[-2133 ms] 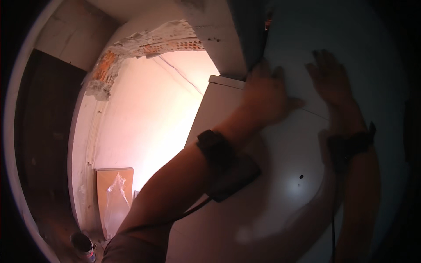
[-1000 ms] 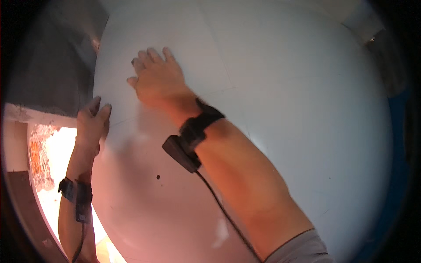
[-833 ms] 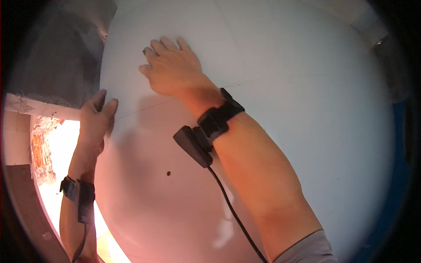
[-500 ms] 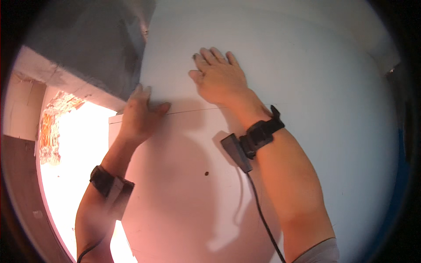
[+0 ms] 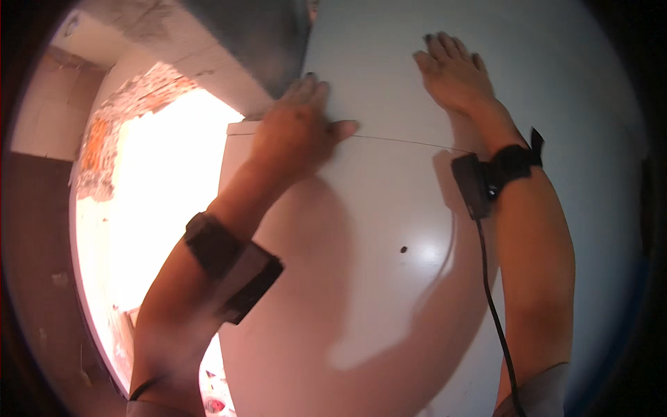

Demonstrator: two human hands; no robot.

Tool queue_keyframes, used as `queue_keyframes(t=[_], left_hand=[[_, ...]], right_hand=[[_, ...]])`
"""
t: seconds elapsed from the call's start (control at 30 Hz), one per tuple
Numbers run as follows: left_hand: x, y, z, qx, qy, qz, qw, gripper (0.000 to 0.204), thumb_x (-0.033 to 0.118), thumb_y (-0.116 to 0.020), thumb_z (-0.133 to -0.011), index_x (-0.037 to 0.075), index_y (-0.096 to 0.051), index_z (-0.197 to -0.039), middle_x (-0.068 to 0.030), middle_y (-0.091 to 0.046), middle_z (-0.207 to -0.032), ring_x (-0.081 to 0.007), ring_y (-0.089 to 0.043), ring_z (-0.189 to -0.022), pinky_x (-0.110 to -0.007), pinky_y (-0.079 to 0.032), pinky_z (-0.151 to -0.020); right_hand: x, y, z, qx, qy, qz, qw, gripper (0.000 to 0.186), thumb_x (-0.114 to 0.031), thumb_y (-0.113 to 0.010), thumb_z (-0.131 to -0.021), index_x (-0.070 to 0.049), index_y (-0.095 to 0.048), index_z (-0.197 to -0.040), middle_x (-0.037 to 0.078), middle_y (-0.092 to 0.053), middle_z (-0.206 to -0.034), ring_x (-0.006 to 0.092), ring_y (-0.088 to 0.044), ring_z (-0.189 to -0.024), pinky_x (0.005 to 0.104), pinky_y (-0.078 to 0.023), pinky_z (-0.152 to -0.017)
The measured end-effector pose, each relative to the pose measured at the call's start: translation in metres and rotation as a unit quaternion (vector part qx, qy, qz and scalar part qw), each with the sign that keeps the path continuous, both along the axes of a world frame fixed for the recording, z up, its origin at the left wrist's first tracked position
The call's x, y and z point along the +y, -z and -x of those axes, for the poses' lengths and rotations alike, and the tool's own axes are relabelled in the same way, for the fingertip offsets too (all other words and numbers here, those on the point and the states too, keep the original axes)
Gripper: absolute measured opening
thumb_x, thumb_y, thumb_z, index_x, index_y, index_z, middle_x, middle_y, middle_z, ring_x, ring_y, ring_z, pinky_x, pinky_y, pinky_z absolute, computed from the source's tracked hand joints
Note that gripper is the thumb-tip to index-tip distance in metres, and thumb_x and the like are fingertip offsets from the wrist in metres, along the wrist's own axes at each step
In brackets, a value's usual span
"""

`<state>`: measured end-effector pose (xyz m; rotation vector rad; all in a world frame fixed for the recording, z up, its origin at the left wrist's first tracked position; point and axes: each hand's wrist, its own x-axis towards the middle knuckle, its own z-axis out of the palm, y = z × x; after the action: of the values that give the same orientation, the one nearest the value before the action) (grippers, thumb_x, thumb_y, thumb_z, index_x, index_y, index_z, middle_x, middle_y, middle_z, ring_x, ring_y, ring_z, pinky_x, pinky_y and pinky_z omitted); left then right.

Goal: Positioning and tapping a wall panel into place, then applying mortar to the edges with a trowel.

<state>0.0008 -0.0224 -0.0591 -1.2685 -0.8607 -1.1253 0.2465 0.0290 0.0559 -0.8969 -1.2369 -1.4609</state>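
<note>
A large white panel (image 5: 389,201) fills the middle of the view, with a thin dark line running across it from the left edge. My left hand (image 5: 295,125) lies at the left edge of the panel, over the line's left end. Its fingers point up and its thumb stretches out to the right along the line. Higher up and to the right, my right hand (image 5: 458,80) rests flat on the white surface above the line, its fingers slightly spread. Neither hand holds anything. Below the line, a small dark hole or spot (image 5: 403,249) marks the panel.
Each wrist wears a strapped black device (image 5: 474,186); a cable hangs from the right one. To the left, a very bright opening (image 5: 174,194) has a rough, broken brick edge (image 5: 104,156). A dark grey surface (image 5: 260,35) meets the panel at the upper left.
The view has shifted, so the panel and both hands sit farther right and higher. My right hand has slid slightly right across the panel; the left stays by the line's left end.
</note>
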Motion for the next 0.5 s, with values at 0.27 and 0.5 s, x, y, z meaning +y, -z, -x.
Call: queue_keyframes(t=[0.27, 0.5], left_hand=[[-0.022, 0.09, 0.002, -0.053, 0.079, -0.008, 0.995, 0.042, 0.021, -0.063, -0.092, 0.001, -0.057, -0.129, -0.0193, -0.05, -0.142, -0.0388, -0.039, -0.137, -0.045, -0.035, -0.111], [-0.028, 0.206, 0.047, -0.191, 0.107, 0.003, 0.976, 0.038, 0.012, -0.056, -0.095, 0.001, -0.057, -0.131, -0.0217, -0.052, -0.139, -0.0376, -0.042, -0.136, -0.045, -0.035, -0.111]], right_hand=[[-0.014, 0.063, -0.018, -0.024, -0.094, 0.082, 0.992, 0.057, -0.045, -0.031, -0.102, -0.012, -0.04, -0.148, 0.01, -0.03, -0.158, 0.0274, -0.023, -0.148, 0.052, -0.017, -0.119], [-0.004, 0.087, -0.053, -0.085, -0.14, 0.118, 0.979, 0.062, -0.051, -0.027, -0.103, -0.012, -0.04, -0.149, 0.011, -0.035, -0.156, 0.0276, -0.028, -0.146, 0.0471, -0.016, -0.12]])
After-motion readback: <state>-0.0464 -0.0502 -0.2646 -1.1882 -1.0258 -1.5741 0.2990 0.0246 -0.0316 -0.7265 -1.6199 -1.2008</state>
